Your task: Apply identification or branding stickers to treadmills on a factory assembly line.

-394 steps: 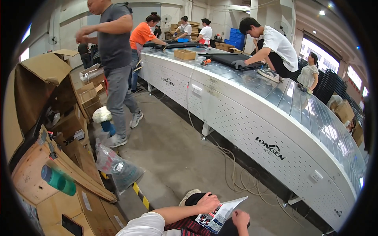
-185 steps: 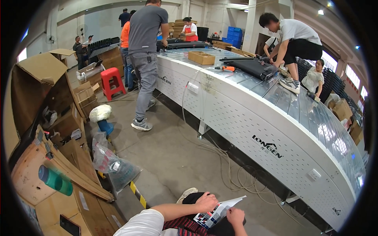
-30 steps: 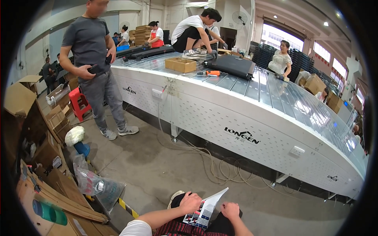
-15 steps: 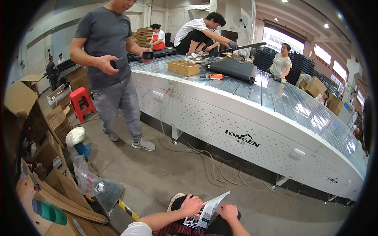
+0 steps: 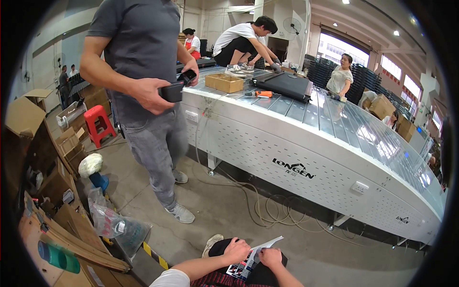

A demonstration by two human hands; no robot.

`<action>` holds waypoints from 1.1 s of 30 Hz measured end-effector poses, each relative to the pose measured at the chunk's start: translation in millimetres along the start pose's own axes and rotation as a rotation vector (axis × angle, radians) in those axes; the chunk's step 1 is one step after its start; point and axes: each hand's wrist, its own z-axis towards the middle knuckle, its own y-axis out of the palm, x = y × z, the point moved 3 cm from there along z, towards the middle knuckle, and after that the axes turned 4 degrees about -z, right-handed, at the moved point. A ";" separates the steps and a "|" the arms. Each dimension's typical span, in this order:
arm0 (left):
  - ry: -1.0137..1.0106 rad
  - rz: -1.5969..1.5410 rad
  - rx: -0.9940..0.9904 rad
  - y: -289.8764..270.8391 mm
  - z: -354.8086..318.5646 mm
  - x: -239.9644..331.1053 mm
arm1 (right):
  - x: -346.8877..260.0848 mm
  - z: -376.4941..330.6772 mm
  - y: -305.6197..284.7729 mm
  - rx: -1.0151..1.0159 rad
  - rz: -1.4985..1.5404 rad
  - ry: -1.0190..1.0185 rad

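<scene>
- My lap: one printed sheet [image 5: 241,269], mostly dark blocks of print with some red; its pale far edge lifts up past my fingers.
- My left hand [image 5: 237,250]: fingers bent over the sheet's upper left part. Cannot tell whether the thumb pinches it from beneath.
- My right hand [image 5: 271,257]: fingers curled in, against the sheet's right side as seen from here. Pinching or merely resting, cannot tell.
- Shallow open box [image 5: 224,83], cardboard-coloured, on the white-sided conveyor [image 5: 248,148]: contents hidden by its walls.
- Open carton [image 5: 71,115] on the left: pale plastic wrapping inside.
- Clear plastic bag [image 5: 117,225] on the floor: something dark low down, too blurred to name.
- Teal bottle [image 5: 62,257] with blue cap, lower left: fill level unreadable.
- Count, conveyor top: one shallow box, one orange-and-black power tool [image 5: 259,94], one large dark panel [image 5: 287,86] before a crouching person [image 5: 239,38] in gloves.
- Count, beside me: one standing person [image 5: 143,62], two dark devices [image 5: 171,91], one per hand.
- Count, elsewhere: one red stool [image 5: 99,125], upright; two sockets [image 5: 360,187] on the conveyor's side; one wall fan [image 5: 291,25].
</scene>
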 end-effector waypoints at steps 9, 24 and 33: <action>0.009 0.037 0.032 -3.5 -2.3 -0.6 | 0.9 -3.7 -5.3 -0.078 -0.033 0.027; -0.012 0.040 -0.118 10.0 8.3 10.9 | 13.7 -16.1 -5.4 0.027 -0.009 0.041; 0.104 -0.024 -0.027 7.8 13.2 24.4 | 25.0 -28.5 -7.2 0.053 -0.022 0.081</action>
